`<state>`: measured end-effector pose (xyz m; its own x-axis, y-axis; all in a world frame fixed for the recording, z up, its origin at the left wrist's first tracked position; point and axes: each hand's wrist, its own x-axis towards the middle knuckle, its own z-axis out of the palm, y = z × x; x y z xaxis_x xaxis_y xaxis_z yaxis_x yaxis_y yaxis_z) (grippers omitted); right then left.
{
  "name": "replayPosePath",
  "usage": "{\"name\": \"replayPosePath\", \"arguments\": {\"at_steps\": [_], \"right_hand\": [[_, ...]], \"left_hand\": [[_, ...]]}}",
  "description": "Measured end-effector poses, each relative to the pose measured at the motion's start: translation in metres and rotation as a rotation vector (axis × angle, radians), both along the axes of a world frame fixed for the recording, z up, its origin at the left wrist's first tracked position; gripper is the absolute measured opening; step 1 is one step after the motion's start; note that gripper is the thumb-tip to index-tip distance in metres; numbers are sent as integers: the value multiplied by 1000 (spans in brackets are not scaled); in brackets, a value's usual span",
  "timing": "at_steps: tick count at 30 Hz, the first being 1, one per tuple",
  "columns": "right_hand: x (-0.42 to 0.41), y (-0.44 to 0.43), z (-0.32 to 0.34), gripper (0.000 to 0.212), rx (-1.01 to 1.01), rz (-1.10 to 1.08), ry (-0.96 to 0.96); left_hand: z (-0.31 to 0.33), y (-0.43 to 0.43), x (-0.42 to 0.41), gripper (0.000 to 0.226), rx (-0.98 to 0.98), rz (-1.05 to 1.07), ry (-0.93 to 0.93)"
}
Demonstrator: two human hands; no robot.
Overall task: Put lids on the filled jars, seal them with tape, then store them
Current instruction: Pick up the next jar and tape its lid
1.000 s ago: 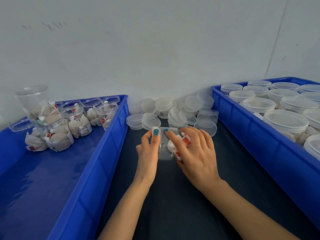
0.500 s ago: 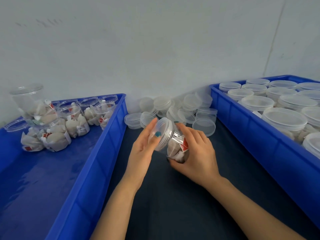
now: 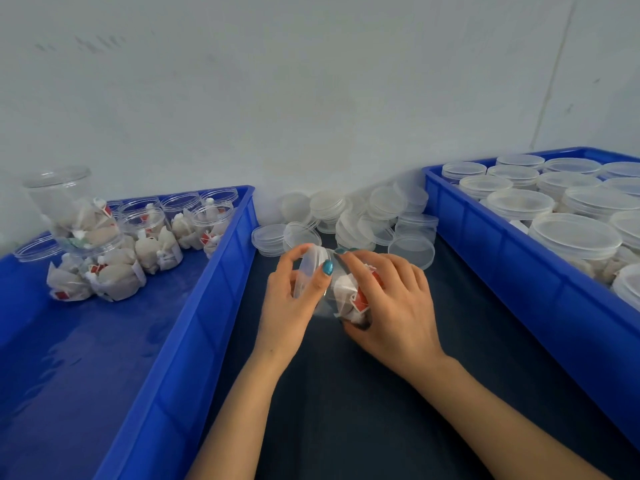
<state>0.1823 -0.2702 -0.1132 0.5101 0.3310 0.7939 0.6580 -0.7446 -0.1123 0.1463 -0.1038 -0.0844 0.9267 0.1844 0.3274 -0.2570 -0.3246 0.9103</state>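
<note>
From the head camera, a small clear plastic jar [image 3: 341, 296] packed with pale paper sachets with red tags lies on its side between the two hands, just above the dark tabletop [image 3: 346, 393]. The right hand [image 3: 394, 306] curls over the jar's body from above and behind, fingers wrapped across the sachet-filled part. The left hand [image 3: 291, 306] holds the round translucent plastic lid [image 3: 308, 271] at the jar's mouth, with the thumb on the near rim and the fingers curled round the far side.

What matters here is the jar's long axis. It runs from the right hand's grip toward the left hand, tipped slightly up and away from the person, so the mouth faces the left palm. The lid sits square across that axis, and the left hand is the nearer one to turn it. Motion blur hides whether the lid is fully seated.

Just beyond both grips lies a loose heap of clear lids [image 3: 363, 216]. Left of the left hand is a blue plastic bin [image 3: 214, 289] holding open filled jars [image 3: 145, 220]. Right of the right hand, a second blue bin [image 3: 519, 271] is crowded with lidded jars [image 3: 575, 237], probably where this one is bound. No tape shows anywhere.
</note>
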Motion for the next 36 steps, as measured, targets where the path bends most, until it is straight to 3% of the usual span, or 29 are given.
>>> {"name": "replayPosePath", "arguments": {"at_steps": [4,6,10,14,17,19,21,24,28,30,32,36], "right_hand": [[-4,1,3,87,9,34,63],[-5,-1,9,94,85,130,191],[-7,-6,21,96,332,555,733],[-11,-3,27,78,602,890,1259],[-13,-9,24,66,742,1119,1530],[-12,-12,24,61,743,1161,1559],[-10,-10,27,55,682,1095,1468],[-5,-6,31,70,651,678,1164],[-7,-1,21,88,332,384,820],[-6,-1,19,84,343,465,902],[-5,-1,18,72,447,640,1105],[-1,-2,13,71,623,863,1405]], "left_hand": [[1,1,0,86,0,12,-29],[6,3,-4,76,5,-23,-70],[17,7,-10,69,-75,-151,-120],[22,16,-14,84,-185,-258,-69],[23,18,-18,79,-221,-410,-28],[23,20,-18,78,-204,-446,-40],[21,26,-16,74,-166,-401,-86],[18,28,-11,69,-158,-319,-74],[15,11,-7,85,-200,-171,16],[15,8,-5,72,-189,-111,11],[15,11,-5,54,-227,-100,10],[18,12,-8,48,-274,-144,-17]]}}
